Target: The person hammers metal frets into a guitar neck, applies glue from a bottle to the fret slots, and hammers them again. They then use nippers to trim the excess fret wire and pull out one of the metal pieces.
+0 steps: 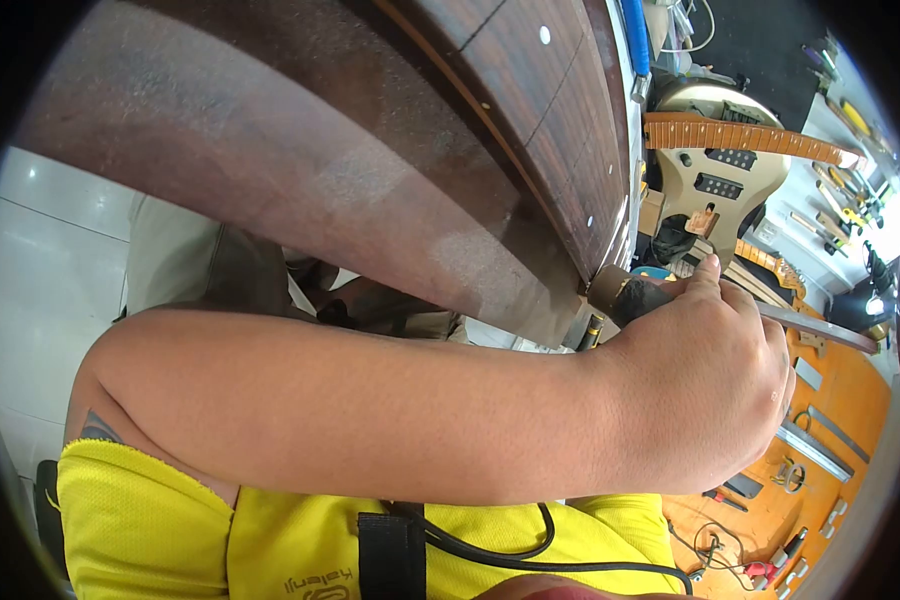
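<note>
My left hand (705, 375) reaches across in front of my chest, back of the hand toward me, fingers curled down round a dark handle (635, 298). One fingertip sticks out at the hand's upper edge; most of the grip is hidden behind the knuckles. The handle's brown rounded end lies right at the far end of a dark wooden guitar neck (410, 170). Its fretboard (540, 85), with white dots, runs close before the camera from the top down to that end. Pale dusty patches show on the wood. My right hand is out of view.
A cream guitar body (720, 185) lies on the bench beyond, with another neck (740, 135) across it. Rulers, cables and small tools cover the orange bench top (770, 450). Tools hang on the white wall (820, 195). A tiled floor (55, 270) shows at left.
</note>
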`<action>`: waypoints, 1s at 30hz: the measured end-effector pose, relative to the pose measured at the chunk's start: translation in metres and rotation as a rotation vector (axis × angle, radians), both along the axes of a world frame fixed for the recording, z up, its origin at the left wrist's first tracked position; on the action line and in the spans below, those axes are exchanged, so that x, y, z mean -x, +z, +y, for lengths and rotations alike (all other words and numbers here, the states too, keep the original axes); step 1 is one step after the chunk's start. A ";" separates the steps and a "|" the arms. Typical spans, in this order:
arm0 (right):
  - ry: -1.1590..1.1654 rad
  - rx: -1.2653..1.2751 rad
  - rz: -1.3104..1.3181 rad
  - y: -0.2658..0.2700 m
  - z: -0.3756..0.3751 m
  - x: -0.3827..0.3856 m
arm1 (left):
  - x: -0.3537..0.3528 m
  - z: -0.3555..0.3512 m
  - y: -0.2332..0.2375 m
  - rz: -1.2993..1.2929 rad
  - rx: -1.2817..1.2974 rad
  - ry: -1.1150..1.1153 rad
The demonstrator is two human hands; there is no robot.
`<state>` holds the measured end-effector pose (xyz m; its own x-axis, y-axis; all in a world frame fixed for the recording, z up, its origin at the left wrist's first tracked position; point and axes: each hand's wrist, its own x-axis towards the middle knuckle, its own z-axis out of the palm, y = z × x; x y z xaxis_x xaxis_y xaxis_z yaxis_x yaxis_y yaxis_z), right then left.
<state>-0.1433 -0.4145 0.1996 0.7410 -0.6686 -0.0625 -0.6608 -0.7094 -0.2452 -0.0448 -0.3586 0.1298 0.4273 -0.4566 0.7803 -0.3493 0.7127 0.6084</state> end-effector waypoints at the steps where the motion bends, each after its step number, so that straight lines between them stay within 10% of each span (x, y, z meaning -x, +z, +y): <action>1: 0.000 0.003 0.002 0.001 0.000 0.000 | 0.002 0.000 0.000 -0.001 0.005 0.013; 5: 0.003 0.003 -0.012 -0.001 -0.001 0.000 | 0.005 0.004 -0.001 -0.009 0.035 -0.042; 10: -0.010 -0.012 -0.036 0.001 -0.002 0.005 | 0.019 0.025 -0.022 0.075 0.092 0.443; 17: 0.057 0.072 -0.025 0.003 0.002 0.002 | -0.090 0.080 -0.061 -0.388 -0.442 0.429; 30: -0.061 0.068 -0.217 0.022 0.015 0.009 | -0.102 0.084 -0.058 -0.626 -0.502 0.543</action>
